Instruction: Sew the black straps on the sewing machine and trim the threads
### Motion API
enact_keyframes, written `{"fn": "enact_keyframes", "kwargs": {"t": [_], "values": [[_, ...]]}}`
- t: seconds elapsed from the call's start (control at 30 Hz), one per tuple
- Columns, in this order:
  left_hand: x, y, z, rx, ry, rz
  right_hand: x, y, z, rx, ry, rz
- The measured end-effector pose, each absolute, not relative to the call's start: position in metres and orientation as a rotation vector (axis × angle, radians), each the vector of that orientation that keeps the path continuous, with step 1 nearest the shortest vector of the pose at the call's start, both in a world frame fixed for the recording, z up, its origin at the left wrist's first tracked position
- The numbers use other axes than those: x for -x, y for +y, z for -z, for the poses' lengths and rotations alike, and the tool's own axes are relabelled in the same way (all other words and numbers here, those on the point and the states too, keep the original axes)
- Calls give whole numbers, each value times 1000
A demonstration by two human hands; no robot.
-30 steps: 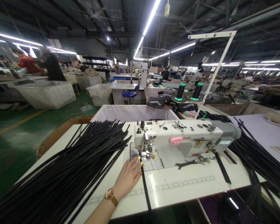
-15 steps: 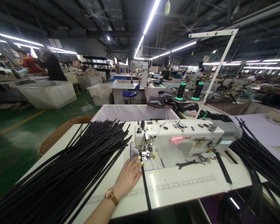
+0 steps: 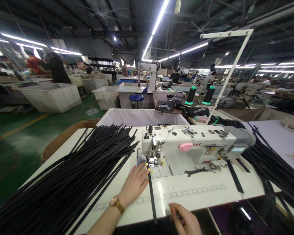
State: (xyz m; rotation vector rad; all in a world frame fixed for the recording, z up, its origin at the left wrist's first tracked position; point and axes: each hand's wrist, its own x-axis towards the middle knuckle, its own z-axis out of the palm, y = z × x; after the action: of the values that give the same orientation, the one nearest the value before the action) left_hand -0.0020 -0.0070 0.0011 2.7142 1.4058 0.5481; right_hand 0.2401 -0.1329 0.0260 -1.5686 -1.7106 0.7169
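Sewing station seen from the worker's head. The left hand (image 3: pixel 134 182), a gold-coloured watch (image 3: pixel 117 203) at its wrist, lies palm down with its fingers extended and slightly spread, the tips near the needle area of a white industrial sewing machine (image 3: pixel 169 143). A narrow, flat black strap (image 3: pixel 152 199) runs from beside these fingertips across the smooth white worktable (image 3: pixel 134 213) to its front edge; whether the fingertips press on the strap cannot be told. The right hand (image 3: pixel 185 218) is at the front edge, to the right of the strap, with its fingers curled inward; whether they pinch anything cannot be told. A pale printed ruler scale (image 3: pixel 193 193) crosses the tabletop below the machine. A dark metal open-ended wrench (image 3: pixel 195 171) lies in front of the machine body, which bears a small pink plastic piece (image 3: pixel 185 147). To the left, a thick bundle of long black straps (image 3: pixel 75 176) lies obliquely over the table; a second bundle of black straps (image 3: pixel 279 163) lies at far right. Behind the machine stand two black thread cones with green bases (image 3: pixel 191 95).
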Motion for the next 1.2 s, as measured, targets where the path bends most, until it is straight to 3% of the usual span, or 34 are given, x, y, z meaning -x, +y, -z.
{"fn": "enact_keyframes", "kwargs": {"t": [0.27, 1.2], "values": [[2, -6, -2, -2704, 1418, -529, -257, -62, -17, 1659, -1851, -265], [1, -6, -4, -2671, 1424, -553, -256, -62, -11, 1650, -1822, -324]]}}
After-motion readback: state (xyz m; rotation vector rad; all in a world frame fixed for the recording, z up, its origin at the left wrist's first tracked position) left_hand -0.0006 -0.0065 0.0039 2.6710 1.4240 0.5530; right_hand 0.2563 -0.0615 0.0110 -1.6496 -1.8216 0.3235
